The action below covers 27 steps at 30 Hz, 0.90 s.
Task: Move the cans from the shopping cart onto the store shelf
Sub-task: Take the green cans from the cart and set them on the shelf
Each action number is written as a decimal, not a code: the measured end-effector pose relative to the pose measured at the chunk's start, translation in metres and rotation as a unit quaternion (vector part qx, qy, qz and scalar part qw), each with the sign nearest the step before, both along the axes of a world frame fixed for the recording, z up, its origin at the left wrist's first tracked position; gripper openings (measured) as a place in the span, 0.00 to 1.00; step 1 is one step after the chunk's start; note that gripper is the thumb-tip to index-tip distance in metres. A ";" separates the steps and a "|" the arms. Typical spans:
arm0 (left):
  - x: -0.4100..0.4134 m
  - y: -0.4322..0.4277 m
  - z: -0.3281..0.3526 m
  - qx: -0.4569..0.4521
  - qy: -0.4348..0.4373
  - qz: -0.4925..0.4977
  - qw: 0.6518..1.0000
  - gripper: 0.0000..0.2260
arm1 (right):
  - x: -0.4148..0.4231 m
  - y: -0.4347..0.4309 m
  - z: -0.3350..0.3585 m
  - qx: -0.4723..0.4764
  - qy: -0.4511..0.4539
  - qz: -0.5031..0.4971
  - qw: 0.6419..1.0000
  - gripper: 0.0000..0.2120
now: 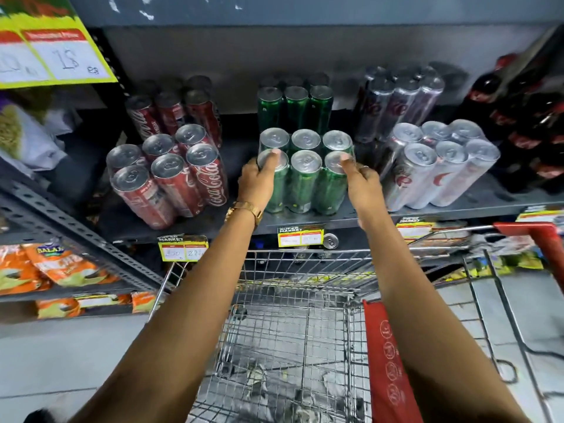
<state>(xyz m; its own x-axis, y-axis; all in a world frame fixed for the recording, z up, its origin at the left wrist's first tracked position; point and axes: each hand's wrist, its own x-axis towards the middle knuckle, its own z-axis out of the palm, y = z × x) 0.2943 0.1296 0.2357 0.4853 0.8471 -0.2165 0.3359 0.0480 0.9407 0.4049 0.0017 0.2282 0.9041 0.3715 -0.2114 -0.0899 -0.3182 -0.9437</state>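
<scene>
both hands are up at the grey store shelf [457,206], one on each side of a shrink-wrapped six-pack of green cans [305,175] that stands upright near the shelf's front edge. the left hand [256,181] wraps the pack's front left can, thumb laid over the lid and the fingers [276,152] curled round the side; a gold watch [244,210] sits on that wrist. the right hand [361,181] presses the front right can, its thumb on the lid rim and the rest of its fingers closed against the can's side. so both hands have hold of the pack, which looks to rest on the shelf.

behind it stands a second pack of green cans [294,106]. to the left, tilted packs of red cola cans [171,175] lean on the same shelf; to the right sits a pack of silver cans [442,169], with more silver ones behind and dark bottles [531,132] at the far right.

below the arms is the wire shopping cart [287,331], its basket showing only mesh, with a red flap [387,361] at the right. yellow price tags [300,235] hang along the shelf edge, and orange snack bags [45,267] lie on a lower shelf to the left.
</scene>
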 end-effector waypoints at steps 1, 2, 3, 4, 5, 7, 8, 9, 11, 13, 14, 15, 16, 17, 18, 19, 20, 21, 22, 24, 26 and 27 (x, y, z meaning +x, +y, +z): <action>0.001 -0.001 0.002 0.000 -0.001 0.003 1.000 0.23 | 0.003 0.002 0.001 0.000 -0.008 0.005 1.000 0.18; -0.003 -0.014 0.006 0.004 -0.009 -0.001 1.000 0.22 | 0.001 -0.010 0.008 0.006 -0.015 0.003 1.000 0.17; -0.007 -0.028 0.009 0.009 -0.016 -0.006 1.000 0.21 | 0.001 -0.021 0.015 0.011 -0.020 0.000 1.000 0.17; -0.006 -0.032 0.007 0.010 -0.017 -0.008 1.000 0.21 | 0.006 -0.021 0.017 0.010 -0.023 -0.002 1.000 0.16; -0.006 -0.038 0.005 0.012 -0.017 -0.010 1.000 0.21 | 0.011 -0.022 0.017 0.009 -0.026 -0.004 1.000 0.17; -0.008 -0.043 0.000 0.011 -0.020 -0.014 1.000 0.21 | 0.014 -0.022 0.018 0.006 -0.020 0.001 1.000 0.18; -0.008 -0.042 0.000 0.008 -0.023 -0.013 1.000 0.20 | 0.014 -0.021 0.019 0.001 -0.017 0.005 1.000 0.19; -0.008 -0.039 0.001 0.008 -0.025 -0.011 1.000 0.20 | 0.014 -0.020 0.019 -0.004 -0.017 0.010 1.000 0.18; -0.008 -0.034 0.003 0.011 -0.023 -0.011 1.000 0.19 | 0.013 -0.018 0.015 -0.006 -0.021 0.013 1.000 0.16; -0.010 -0.029 0.002 0.012 -0.036 -0.019 0.999 0.19 | 0.006 -0.018 0.010 -0.011 -0.026 0.007 1.000 0.16; -0.012 -0.027 0.001 0.009 -0.043 -0.022 0.999 0.21 | 0.003 -0.019 0.007 -0.015 -0.027 0.004 1.000 0.16; -0.013 -0.024 0.000 0.008 -0.044 -0.022 0.999 0.22 | 0.000 -0.020 0.004 -0.015 -0.027 0.003 1.000 0.17; -0.014 -0.022 0.000 0.007 -0.040 -0.023 0.999 0.24 | -0.001 -0.020 0.002 -0.013 -0.028 0.003 1.000 0.17; -0.014 -0.020 -0.002 0.006 -0.035 -0.025 0.999 0.26 | -0.002 -0.021 0.001 -0.012 -0.032 0.001 0.999 0.17; -0.014 -0.019 -0.003 0.005 -0.031 -0.028 0.999 0.27 | -0.003 -0.021 0.001 -0.010 -0.033 0.000 0.999 0.17; -0.014 -0.019 -0.005 0.005 -0.030 -0.032 0.999 0.29 | -0.002 -0.021 0.002 -0.007 -0.033 -0.003 0.999 0.17; -0.014 -0.018 -0.007 0.006 -0.029 -0.033 0.999 0.30 | -0.002 -0.020 0.002 -0.001 -0.031 -0.005 1.000 0.17; -0.015 -0.019 -0.007 0.004 -0.028 -0.036 0.999 0.31 | -0.002 -0.020 0.003 0.007 -0.031 -0.007 0.999 0.18; -0.017 -0.021 -0.006 0.002 -0.028 -0.037 0.999 0.30 | -0.002 -0.020 0.003 0.015 -0.032 -0.008 0.999 0.18; -0.017 -0.025 -0.005 -0.002 -0.032 -0.034 0.999 0.25 | -0.004 -0.021 0.005 0.024 -0.035 -0.011 0.999 0.18; -0.015 -0.026 -0.005 -0.007 -0.034 -0.022 0.999 0.21 | -0.005 -0.021 0.006 0.021 -0.032 -0.013 0.999 0.18; -0.015 -0.025 -0.005 -0.010 -0.032 -0.020 0.999 0.20 | -0.005 -0.020 0.007 0.017 -0.030 -0.013 0.999 0.18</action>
